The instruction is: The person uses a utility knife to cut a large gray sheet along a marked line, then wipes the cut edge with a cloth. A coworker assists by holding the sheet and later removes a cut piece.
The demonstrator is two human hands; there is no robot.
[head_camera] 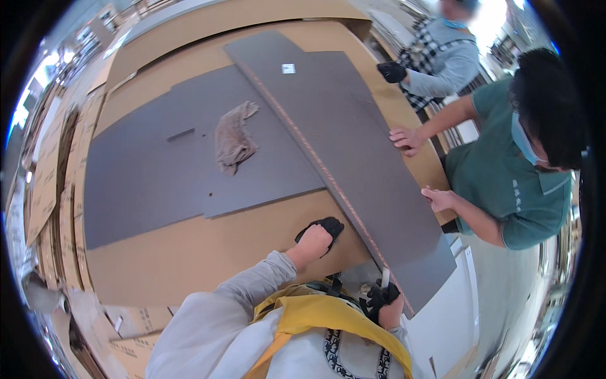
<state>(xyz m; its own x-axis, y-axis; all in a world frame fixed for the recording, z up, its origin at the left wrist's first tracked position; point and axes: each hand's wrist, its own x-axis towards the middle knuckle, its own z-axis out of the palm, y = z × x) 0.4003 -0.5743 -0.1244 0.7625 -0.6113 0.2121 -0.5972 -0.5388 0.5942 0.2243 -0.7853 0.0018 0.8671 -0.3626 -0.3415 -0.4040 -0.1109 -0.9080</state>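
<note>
My left hand (316, 238), partly covered in black, is curled over the brown cardboard sheet (265, 237), short of the long panel. What its fingers enclose is hidden. In my right hand (384, 301), in a black glove, a small white flat piece (386, 277) stands up against the near end of the long grey panel (350, 132). That panel has a reddish-brown raw edge (310, 150) facing me and a small white label (288, 68) near its far end. It lies partly over a second grey panel (156, 156), which carries a crumpled brown cloth (235, 137).
A co-worker in a green shirt (516, 189) stands at the right, with one hand (408, 140) on the long panel and the other near its edge. Another person (440, 61) stands beyond. Cardboard stacks (71, 199) are at left; white panels (450, 308) lie lower right.
</note>
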